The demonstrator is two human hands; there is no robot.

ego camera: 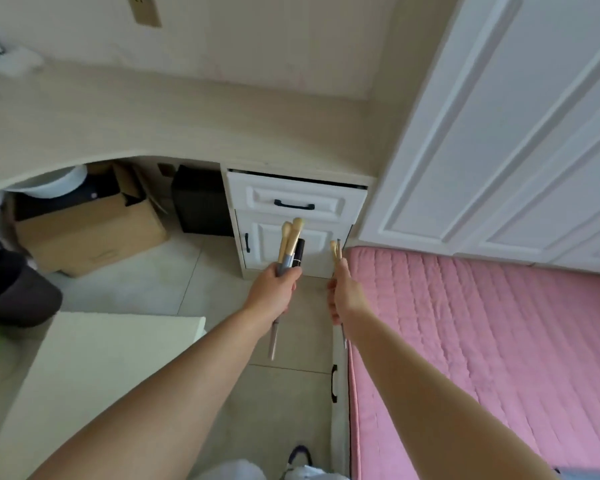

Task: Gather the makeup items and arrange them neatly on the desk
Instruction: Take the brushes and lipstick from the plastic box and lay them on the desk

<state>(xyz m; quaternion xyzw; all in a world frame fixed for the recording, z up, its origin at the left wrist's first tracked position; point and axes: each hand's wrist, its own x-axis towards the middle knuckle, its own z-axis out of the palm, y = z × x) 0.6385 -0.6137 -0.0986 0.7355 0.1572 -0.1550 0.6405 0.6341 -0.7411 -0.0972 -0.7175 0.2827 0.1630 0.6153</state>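
Soft, even daylight fills the room, bright without hard glare, and shadows are faint; the deepest shade sits in the recess under the counter [125,109]. The wide-angle lens bends straight lines strongly, so the counter edge curves and the wardrobe door [499,116] leans outward. The far left edge is smeared with motion blur, and overall detail is slightly soft.

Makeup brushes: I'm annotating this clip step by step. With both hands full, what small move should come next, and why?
Probably carry both hands forward and up over the desk top to set the brushes down. The left hand grips a bundle of brushes and a dark tube; the right hand pinches thinner brushes, both held short of the desk.
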